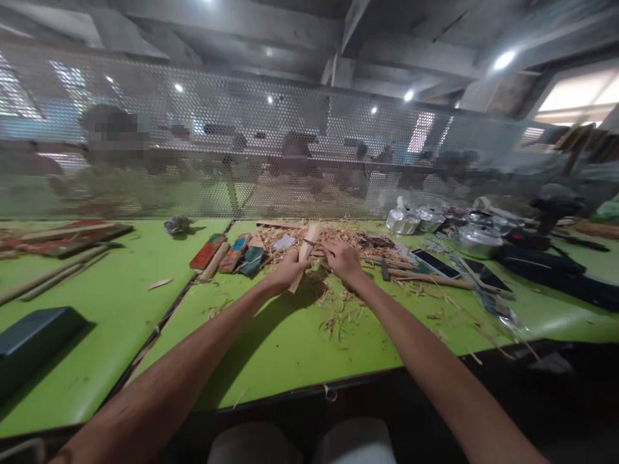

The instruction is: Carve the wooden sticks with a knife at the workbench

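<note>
The left hand (291, 270) is gripping a pale wooden piece (307, 247), while the right hand (342, 259) is holding a small knife (310, 242) across it. Many wood shavings (338, 318) are lying on the green table (290, 361) around them.

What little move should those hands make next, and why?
Maybe gently slide the thin blade along the wooden piece: the right hand holds the blade at the wood, the left hand grips the piece, and curly shavings lie around.

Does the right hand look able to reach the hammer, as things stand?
Probably yes: the hammer lies just right of the right hand, and nothing large seems to cover it. However, that hand holds a small tool, which would probably need setting down.
</note>
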Tool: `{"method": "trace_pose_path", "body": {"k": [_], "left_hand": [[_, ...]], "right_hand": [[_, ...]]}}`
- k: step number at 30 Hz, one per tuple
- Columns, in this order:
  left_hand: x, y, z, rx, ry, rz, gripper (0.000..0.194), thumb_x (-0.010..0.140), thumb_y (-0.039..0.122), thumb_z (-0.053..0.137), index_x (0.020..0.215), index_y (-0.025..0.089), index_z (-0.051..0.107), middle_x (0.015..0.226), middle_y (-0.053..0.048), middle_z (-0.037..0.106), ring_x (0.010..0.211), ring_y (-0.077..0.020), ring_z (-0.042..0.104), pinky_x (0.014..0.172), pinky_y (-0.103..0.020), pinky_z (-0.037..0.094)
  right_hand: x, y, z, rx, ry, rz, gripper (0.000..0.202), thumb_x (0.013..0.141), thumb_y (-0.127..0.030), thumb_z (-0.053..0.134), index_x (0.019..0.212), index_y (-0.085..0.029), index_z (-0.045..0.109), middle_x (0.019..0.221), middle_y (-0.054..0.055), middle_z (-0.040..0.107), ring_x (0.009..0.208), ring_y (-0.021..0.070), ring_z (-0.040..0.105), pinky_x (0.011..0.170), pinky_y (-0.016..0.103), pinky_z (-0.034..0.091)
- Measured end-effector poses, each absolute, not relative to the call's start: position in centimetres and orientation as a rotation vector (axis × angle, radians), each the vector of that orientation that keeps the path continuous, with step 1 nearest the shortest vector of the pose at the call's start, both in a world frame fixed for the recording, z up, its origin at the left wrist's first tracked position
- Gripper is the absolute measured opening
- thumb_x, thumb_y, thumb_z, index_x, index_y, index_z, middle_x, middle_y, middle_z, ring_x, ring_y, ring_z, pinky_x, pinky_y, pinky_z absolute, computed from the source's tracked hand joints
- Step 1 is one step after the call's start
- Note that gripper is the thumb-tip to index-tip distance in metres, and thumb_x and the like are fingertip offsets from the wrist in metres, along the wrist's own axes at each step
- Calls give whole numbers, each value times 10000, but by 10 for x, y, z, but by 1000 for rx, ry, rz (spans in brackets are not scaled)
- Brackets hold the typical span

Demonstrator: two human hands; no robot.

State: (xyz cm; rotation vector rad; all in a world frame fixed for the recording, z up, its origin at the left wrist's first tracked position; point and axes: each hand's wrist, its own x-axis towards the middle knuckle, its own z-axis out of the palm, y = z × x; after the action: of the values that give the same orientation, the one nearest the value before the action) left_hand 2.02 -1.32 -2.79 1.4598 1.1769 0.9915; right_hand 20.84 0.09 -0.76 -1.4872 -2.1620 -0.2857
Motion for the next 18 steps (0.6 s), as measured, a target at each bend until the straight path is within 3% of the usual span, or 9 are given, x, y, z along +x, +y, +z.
{"method": "trace_pose_path", "body": {"k": [10, 14, 18], "left_hand": [[12, -4, -20, 1283, 1194, 1006, 144, 831, 142, 645, 875, 184, 515, 601, 55, 490, 457, -86, 472, 443, -196, 352], [6, 3, -20, 1223, 1257, 1039, 117, 834, 141, 640, 866, 178, 533, 589, 50, 507, 443, -84, 451, 433, -195, 357], [3, 5, -17, 1164, 1268, 1058, 111, 834, 109, 605, 861, 184, 529, 562, 60, 491, 413, -89, 422, 409, -202, 332]], "right_hand": [[190, 21, 17, -1577, -2300, -228, 425, 1089, -284, 422, 1392, -267, 720, 1269, 55, 745, 1080, 184, 669, 807, 234, 458], [176, 33, 23, -1585, -2357, -241, 427, 1082, -296, 420, 1375, -275, 731, 1300, 57, 733, 1116, 195, 652, 803, 232, 434], [164, 38, 32, -1578, -2477, -229, 430, 1044, -209, 430, 1335, -237, 745, 1288, 70, 737, 1049, 186, 648, 729, 219, 387]]}}
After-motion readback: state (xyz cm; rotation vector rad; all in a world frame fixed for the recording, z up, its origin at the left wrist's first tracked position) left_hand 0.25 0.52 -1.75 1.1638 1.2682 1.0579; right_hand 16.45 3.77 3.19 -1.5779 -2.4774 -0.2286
